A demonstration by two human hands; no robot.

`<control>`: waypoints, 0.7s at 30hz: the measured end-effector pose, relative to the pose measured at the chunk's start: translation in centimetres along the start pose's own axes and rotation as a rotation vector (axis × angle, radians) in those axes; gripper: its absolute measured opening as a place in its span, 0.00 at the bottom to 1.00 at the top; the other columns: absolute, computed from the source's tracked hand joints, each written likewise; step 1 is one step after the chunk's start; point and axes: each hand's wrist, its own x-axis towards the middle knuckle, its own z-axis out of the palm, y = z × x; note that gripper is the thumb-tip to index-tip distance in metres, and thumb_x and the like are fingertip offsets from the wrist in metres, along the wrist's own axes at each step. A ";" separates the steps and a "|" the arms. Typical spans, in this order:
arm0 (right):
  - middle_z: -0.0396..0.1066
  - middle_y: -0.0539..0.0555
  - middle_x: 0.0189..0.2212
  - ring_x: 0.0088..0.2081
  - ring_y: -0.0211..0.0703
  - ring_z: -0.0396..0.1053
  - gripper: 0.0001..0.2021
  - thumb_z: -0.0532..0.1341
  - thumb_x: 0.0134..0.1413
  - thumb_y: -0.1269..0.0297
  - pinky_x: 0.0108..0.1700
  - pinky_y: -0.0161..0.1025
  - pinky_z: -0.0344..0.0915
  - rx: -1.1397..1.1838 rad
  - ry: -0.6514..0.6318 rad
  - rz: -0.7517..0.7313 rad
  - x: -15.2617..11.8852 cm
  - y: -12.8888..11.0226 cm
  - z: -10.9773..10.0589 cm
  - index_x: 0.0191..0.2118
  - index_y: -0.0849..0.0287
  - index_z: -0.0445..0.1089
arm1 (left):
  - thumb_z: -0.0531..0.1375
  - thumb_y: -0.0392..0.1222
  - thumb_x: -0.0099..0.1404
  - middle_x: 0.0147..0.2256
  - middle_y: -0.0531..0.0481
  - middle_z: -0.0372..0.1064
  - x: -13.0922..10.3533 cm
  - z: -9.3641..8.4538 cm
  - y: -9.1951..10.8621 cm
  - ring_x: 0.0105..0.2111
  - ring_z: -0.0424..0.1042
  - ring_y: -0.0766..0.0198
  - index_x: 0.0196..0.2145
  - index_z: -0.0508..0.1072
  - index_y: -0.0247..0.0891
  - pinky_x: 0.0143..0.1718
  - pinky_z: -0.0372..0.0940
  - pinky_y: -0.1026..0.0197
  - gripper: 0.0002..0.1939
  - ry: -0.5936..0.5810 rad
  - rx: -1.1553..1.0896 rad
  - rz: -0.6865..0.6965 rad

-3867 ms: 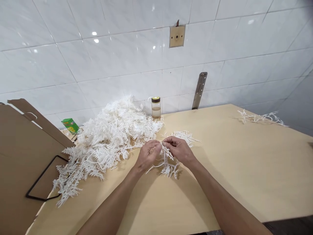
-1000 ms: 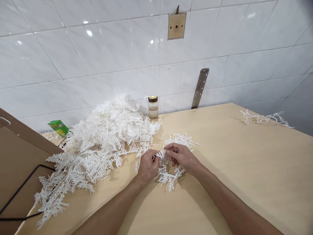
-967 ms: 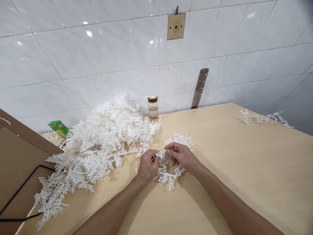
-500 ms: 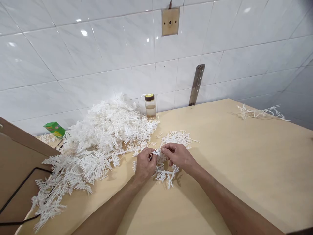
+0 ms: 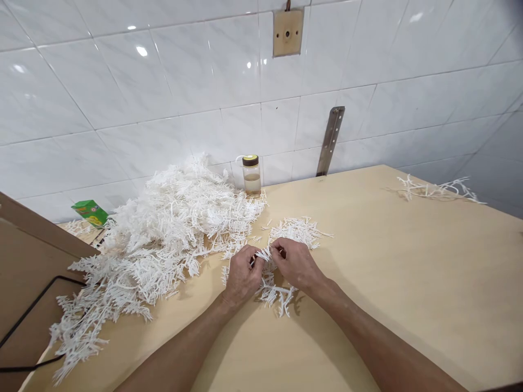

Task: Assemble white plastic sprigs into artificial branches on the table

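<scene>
Head: right hand [image 5: 295, 263] in tighter curl

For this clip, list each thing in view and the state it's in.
Bare left hand: pinching a slender, white, branching sprig.
Bare right hand: fingertips closed together at that sprig.
Large white heap of branching sprigs: loose, tangled.
Small white pile of thin pieces: loose, spread out.
Clear cylindrical bottle with brown-and-yellow cap: upright, capped, partly filled.
Green rectangular carton: tilted; opened or not, unclear.
Thin white stems: lying loose.
</scene>
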 end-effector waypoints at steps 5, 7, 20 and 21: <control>0.71 0.57 0.30 0.30 0.42 0.67 0.11 0.50 0.56 0.71 0.34 0.38 0.60 -0.224 0.241 -0.010 1.1 1.6 -1.6 0.29 0.60 0.68 | 0.52 0.33 0.59 0.22 0.54 0.62 -0.4 -0.1 0.1 0.25 0.62 0.67 0.23 0.65 0.38 0.28 0.55 0.65 0.08 -0.011 0.013 0.029; 0.72 0.54 0.27 0.29 0.41 0.67 0.09 0.53 0.56 0.67 0.35 0.38 0.62 -0.122 0.272 0.070 1.6 2.7 -2.8 0.29 0.58 0.68 | 0.53 0.34 0.60 0.23 0.53 0.63 -0.5 0.0 0.2 0.26 0.63 0.67 0.24 0.67 0.37 0.29 0.56 0.65 0.08 -0.001 -0.003 0.028; 0.61 0.45 0.16 0.15 0.34 0.60 0.16 0.58 0.55 0.50 0.20 0.33 0.59 0.428 -0.167 0.204 0.5 1.0 -3.2 0.33 0.58 0.73 | 0.54 0.31 0.61 0.30 0.50 0.72 -0.6 0.3 0.2 0.32 0.69 0.65 0.34 0.75 0.37 0.34 0.62 0.64 0.10 0.029 -0.102 0.023; 0.61 0.45 0.17 0.15 0.33 0.60 0.16 0.58 0.55 0.49 0.19 0.32 0.58 0.443 -0.222 0.190 0.4 0.7 -3.0 0.33 0.58 0.74 | 0.54 0.31 0.61 0.30 0.50 0.72 -0.6 0.3 0.2 0.32 0.69 0.65 0.34 0.75 0.37 0.34 0.62 0.64 0.10 0.031 -0.106 0.030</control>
